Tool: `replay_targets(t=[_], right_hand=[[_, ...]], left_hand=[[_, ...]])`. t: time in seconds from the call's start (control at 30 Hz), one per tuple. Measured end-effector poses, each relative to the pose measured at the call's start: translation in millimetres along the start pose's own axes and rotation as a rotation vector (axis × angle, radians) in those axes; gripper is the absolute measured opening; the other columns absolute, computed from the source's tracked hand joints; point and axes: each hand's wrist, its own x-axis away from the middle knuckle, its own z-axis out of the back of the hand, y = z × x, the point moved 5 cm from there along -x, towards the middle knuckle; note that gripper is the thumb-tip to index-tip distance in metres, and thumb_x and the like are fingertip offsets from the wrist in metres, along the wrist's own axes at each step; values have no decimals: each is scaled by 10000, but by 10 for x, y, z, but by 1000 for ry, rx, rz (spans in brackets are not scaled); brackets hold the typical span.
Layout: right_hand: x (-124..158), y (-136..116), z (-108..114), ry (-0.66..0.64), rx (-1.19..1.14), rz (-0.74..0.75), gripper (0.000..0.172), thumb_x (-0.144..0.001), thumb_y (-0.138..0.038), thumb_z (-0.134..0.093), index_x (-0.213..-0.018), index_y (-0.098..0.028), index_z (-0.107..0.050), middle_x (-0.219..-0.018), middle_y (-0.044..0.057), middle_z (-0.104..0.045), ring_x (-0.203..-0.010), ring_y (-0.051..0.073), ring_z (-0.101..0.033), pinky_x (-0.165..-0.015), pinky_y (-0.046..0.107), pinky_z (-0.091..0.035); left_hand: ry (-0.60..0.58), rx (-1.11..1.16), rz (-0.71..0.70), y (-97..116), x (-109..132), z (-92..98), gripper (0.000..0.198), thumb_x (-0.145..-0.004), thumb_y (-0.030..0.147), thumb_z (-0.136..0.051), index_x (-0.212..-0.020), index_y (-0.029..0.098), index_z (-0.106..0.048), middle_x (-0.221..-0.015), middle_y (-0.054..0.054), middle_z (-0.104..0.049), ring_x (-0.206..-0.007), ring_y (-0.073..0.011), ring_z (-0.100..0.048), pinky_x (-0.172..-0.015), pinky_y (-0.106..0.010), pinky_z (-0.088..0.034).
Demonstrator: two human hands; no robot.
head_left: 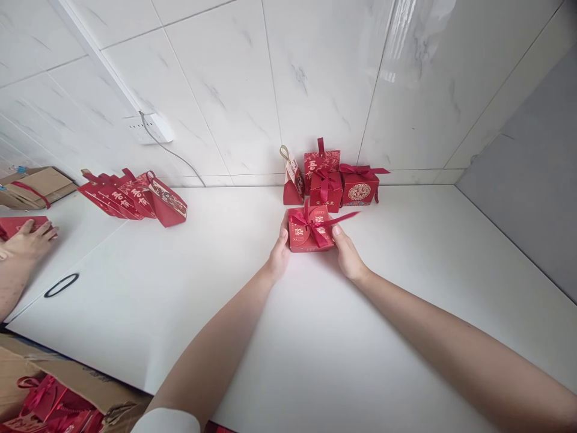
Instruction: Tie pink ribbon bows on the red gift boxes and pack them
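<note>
Between my two hands is a red gift box (302,240) with a dark red ribbon bow and gold characters on its lid. My left hand (280,248) presses its left side, and my right hand (346,248) grips the right side, thumb near the ribbon's end. Just behind it stand a red box with a bow (323,195) and another red box (360,189) bearing a round gold emblem. A red wedge-shaped box (294,183) with a loop is at their left, and a patterned red box (321,159) with a ribbon loop stands at the back.
Several red wedge-shaped boxes (135,195) stand in a row at left. Another person's hand (29,240) rests on a red item (13,225). A cardboard box (40,186), a black ring (62,285), a wall socket (148,129) and a carton (85,379) of red boxes are also at left.
</note>
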Motion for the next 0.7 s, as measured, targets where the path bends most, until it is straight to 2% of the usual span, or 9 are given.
replay_targets(t=[0.07,0.2,0.3,0.43,0.53,0.7], right_hand=[[13,-19,3,3,11,3,611,-961,-607,-426,-1511,-349,-353,-1540,-46,-427,-1450,245,-339,-1223,447,-233],[39,-106,-47,-55,28,80,725,-949,-550,-509,-1564,-369,-170,-1577,-33,-365,-1472,248,-293,-1217,453,-252],[53,-140,-65,-83,70,102,772,-947,-511,-538,-1566,-394,-92,-1620,-56,-260,-1504,236,-204,-1229,456,-227],[54,-121,-51,-112,110,105,783,-951,-478,-542,-1558,-425,-50,-1645,-92,-143,-1524,215,-109,-1242,464,-183],[49,-97,-51,-132,78,108,768,-958,-470,-526,-1557,-425,-49,-1634,-84,-194,-1522,195,-118,-1247,460,-147],[37,-80,-81,-117,32,34,728,-949,-511,-508,-1558,-405,-124,-1544,-52,-414,-1500,196,-218,-1239,484,-157]], left_hand=[[-1,-3,-21,10,2,-18,633,-958,510,-446,-1539,347,-255,-1589,22,-343,-1489,-242,-264,-1215,-428,-229],[23,-26,-41,-1,0,-17,676,-962,416,-499,-1552,378,-169,-1615,51,-277,-1501,-214,-238,-1234,-402,-206],[56,-38,-58,-16,1,6,675,-966,473,-471,-1549,402,-138,-1637,93,-187,-1524,-195,-150,-1244,-375,-193],[100,-14,-79,-18,11,34,666,-947,589,-421,-1541,408,-179,-1631,125,-182,-1534,-166,-70,-1254,-319,-161],[98,-17,-71,-11,16,38,666,-939,646,-360,-1538,411,-190,-1629,130,-189,-1532,-161,-86,-1251,-313,-156],[75,4,14,-50,4,38,735,-920,696,-315,-1558,392,-113,-1610,61,-287,-1510,-214,-211,-1227,-396,-228]])
